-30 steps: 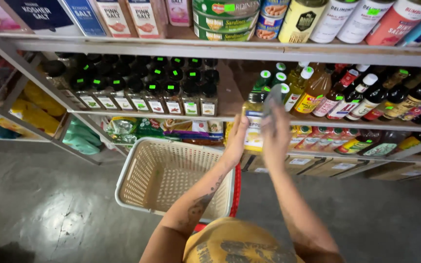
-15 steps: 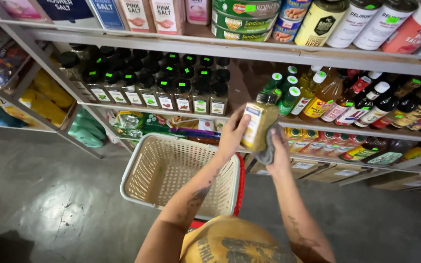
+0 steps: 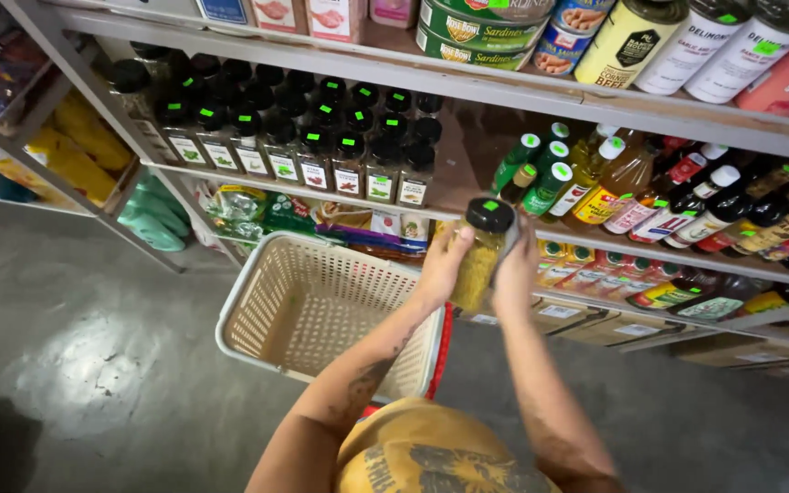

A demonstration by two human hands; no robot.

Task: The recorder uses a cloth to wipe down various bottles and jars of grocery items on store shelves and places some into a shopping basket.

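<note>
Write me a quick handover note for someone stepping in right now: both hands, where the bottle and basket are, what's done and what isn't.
Left hand and right hand: both clasp one bottle, upright, black cap, yellowish contents, in front of the shelf.
Basket: cream plastic, hanging at the left forearm, just left of the bottle and lower; nothing visible inside.
Done: the bottle is off the shelf and in hand.
Left: it is not in the basket yet.
</note>
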